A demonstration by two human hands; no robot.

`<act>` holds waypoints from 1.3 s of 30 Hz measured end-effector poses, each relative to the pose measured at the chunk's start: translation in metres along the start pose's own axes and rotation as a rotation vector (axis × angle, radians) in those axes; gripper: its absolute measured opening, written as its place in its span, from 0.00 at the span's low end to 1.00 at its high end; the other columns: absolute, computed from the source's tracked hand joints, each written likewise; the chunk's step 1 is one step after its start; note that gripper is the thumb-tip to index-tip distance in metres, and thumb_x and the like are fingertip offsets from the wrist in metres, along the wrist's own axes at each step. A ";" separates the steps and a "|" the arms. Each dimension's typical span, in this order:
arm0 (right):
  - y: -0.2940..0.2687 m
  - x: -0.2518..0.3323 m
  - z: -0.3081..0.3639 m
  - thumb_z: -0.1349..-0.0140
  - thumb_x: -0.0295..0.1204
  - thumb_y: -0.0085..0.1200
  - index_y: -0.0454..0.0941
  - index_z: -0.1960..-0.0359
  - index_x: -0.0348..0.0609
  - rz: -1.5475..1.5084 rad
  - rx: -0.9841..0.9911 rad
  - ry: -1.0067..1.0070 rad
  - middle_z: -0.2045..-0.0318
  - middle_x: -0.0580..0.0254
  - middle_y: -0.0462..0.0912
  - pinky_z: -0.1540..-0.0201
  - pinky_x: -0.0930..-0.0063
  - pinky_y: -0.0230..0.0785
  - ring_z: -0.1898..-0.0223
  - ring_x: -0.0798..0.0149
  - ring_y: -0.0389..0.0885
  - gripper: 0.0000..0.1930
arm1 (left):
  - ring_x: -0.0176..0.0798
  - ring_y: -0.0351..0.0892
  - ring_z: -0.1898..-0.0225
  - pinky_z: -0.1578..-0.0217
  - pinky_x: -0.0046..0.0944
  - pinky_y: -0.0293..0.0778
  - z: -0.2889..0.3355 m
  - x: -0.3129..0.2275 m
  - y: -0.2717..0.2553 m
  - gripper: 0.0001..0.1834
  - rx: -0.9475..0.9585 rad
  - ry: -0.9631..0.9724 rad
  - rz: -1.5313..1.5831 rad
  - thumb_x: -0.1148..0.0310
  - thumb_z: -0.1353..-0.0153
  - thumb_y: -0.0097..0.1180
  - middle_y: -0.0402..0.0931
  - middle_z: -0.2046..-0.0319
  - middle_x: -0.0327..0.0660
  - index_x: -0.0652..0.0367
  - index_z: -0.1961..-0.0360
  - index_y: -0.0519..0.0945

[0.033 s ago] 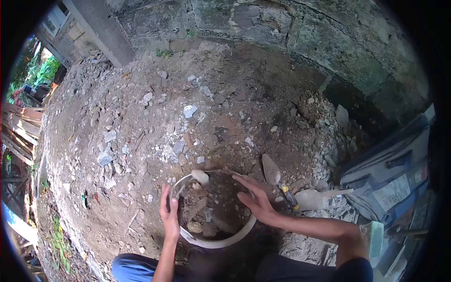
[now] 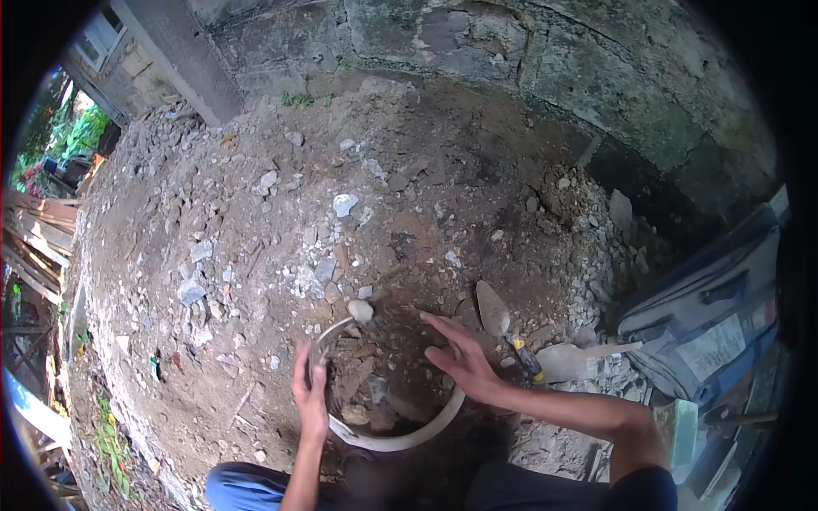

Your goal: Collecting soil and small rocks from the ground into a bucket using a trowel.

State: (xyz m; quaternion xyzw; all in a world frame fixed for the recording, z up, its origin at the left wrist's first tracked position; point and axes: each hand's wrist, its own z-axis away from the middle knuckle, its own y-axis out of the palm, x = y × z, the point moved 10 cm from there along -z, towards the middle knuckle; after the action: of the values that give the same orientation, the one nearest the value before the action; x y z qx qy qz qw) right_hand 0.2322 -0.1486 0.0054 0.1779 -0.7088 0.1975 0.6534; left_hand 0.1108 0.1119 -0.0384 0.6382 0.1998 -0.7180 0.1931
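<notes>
We have the round, pale-rimmed sieve-like pan (image 2: 392,444) at the near middle of the scene, our left hand (image 2: 312,393) half open with its thumb apart at the left rim and our right hand (image 2: 467,368) spread along the right rim, though we cannot tell how firmly either grips. Filling looks at least partly done, since soil and stones (image 2: 354,415) lie inside, not yet emptied out. Much loose rubble (image 2: 191,291) is left on the ground (image 2: 247,332) beyond, and the trowel (image 2: 493,312) lies to the right, in neither hand.
</notes>
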 end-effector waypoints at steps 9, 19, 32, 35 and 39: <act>0.000 -0.027 0.003 0.33 0.33 0.63 0.72 0.33 0.49 -0.083 0.089 0.278 0.35 0.59 0.69 0.43 0.73 0.68 0.35 0.66 0.67 0.27 | 0.44 0.64 0.33 0.32 0.42 0.57 0.051 0.010 0.007 0.36 -0.066 -0.117 0.179 0.57 0.34 0.64 0.64 0.33 0.46 0.63 0.31 0.65; 0.008 -0.008 0.026 0.35 0.32 0.65 0.80 0.41 0.46 -0.038 -0.051 0.303 0.33 0.52 0.69 0.49 0.77 0.68 0.35 0.66 0.68 0.21 | 0.37 0.70 0.40 0.38 0.37 0.64 0.046 0.005 -0.006 0.22 -0.145 -0.117 0.229 0.66 0.34 0.63 0.73 0.42 0.42 0.61 0.41 0.74; 0.026 0.076 0.023 0.34 0.30 0.63 0.85 0.50 0.36 -0.090 -0.088 0.230 0.41 0.54 0.77 0.33 0.69 0.58 0.36 0.62 0.69 0.14 | 0.34 0.74 0.47 0.42 0.35 0.65 0.069 -0.058 -0.039 0.14 -0.172 0.018 0.230 0.64 0.33 0.60 0.79 0.51 0.39 0.63 0.52 0.82; 0.014 0.122 0.017 0.34 0.31 0.62 0.85 0.52 0.37 -0.051 -0.118 0.175 0.45 0.59 0.79 0.39 0.72 0.64 0.44 0.66 0.74 0.13 | 0.35 0.73 0.46 0.41 0.36 0.64 0.067 -0.102 -0.035 0.18 -0.145 0.093 0.276 0.63 0.34 0.60 0.78 0.50 0.40 0.63 0.49 0.81; 0.003 0.182 0.006 0.33 0.34 0.61 0.84 0.52 0.39 -0.056 -0.163 0.217 0.60 0.70 0.80 0.53 0.77 0.67 0.59 0.75 0.72 0.13 | 0.36 0.72 0.46 0.41 0.36 0.63 0.060 -0.144 -0.014 0.21 -0.100 0.123 0.431 0.64 0.36 0.60 0.77 0.49 0.41 0.64 0.45 0.79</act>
State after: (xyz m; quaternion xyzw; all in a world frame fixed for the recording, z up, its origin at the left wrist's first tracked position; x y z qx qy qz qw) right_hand 0.2103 -0.1482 0.1860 0.1216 -0.6423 0.1392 0.7438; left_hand 0.0693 0.0950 0.1118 0.6984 0.1055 -0.6091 0.3607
